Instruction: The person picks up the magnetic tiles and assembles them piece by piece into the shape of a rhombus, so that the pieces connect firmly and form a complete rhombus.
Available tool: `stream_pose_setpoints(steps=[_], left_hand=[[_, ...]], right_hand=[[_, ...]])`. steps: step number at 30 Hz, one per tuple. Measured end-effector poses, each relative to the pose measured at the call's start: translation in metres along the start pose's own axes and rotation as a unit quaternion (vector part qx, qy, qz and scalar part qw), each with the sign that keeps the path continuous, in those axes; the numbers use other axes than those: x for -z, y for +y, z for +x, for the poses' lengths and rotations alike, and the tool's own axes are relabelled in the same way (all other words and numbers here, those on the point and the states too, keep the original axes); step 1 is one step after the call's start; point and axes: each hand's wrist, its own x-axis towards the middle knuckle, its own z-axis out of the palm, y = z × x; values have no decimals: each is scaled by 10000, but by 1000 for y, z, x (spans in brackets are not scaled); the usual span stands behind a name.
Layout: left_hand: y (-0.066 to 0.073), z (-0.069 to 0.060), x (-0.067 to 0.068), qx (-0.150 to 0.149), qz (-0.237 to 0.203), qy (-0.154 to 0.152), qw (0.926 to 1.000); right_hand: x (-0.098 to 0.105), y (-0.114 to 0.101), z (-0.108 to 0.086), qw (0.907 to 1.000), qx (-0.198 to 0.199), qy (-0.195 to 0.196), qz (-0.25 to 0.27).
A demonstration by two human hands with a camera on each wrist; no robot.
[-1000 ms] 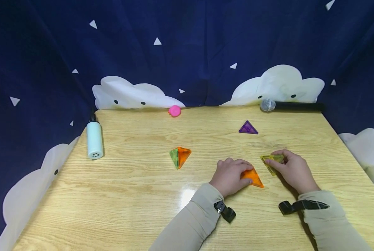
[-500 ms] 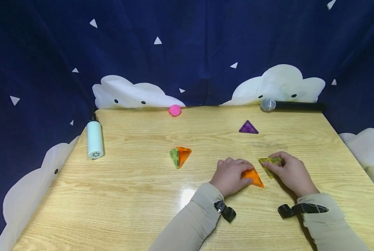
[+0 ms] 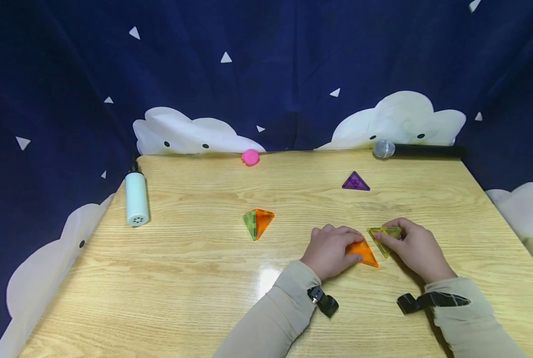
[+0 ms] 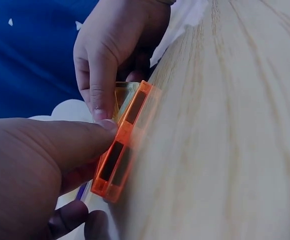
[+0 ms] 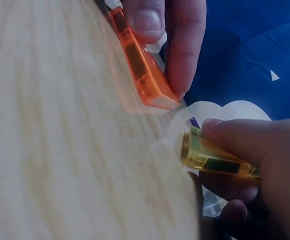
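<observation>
- While the left hand (image 3: pixel 331 251) grips one orange triangle (image 3: pixel 365 252) on the desk (image 3: pixel 159 278), the right hand (image 3: pixel 420 248) pinches one yellow triangle (image 5: pixel 204 157) near it
- yellow's got a corner pointing nearside; long axis unclear, partly covered
- one purple triangle (image 3: pixel 355 182) too

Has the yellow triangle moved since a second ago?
Yes: in the head view, against the purple triangle, the yellow triangle has shifted slightly left and down.

We are looking across a pale wood table (image 3: pixel 181 288) toward a dark blue cloth (image 3: pixel 266 30) that is hanging behind it and along both sides. White clouds (image 3: pixel 398 117) and small triangles (image 3: pixel 225 58) are patterning the cloth, and we are seeing a glare (image 3: pixel 268 281) on the table.
</observation>
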Motion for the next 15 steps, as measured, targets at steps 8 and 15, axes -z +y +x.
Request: stream_pose_setpoints(steps=[8, 15], left_hand=[[1, 1, 0, 30, 64, -12, 10000], [2, 1, -1, 36, 105, 5, 9999]], right_hand=[[-1, 0, -1, 10000, 32, -36, -29], [0, -3, -2, 9999, 158, -41, -46]])
